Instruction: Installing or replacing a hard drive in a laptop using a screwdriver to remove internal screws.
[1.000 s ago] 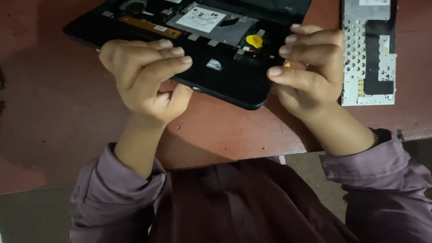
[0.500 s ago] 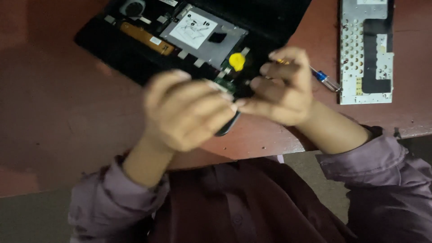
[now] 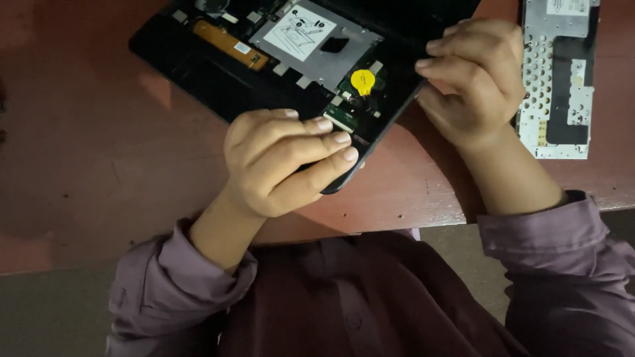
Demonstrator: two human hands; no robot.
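Note:
An opened black laptop base lies slanted on a reddish table. Its insides show: a silver metal plate, an orange strip, a round yellow coin cell and a small green board. My left hand is closed over the base's near corner, fingertips just below the green board. My right hand curls around the base's right edge, fingers on top. No tool shows in either hand.
A perforated silver keyboard backing lies flat at the far right, just beyond my right hand. The table's near edge runs close to my body, and my purple sleeves hang over it.
The laptop base has shifted and turned. My left hand moved onto its near corner and my right hand went up to its right edge. The screwdriver seen half a second ago is out of sight.

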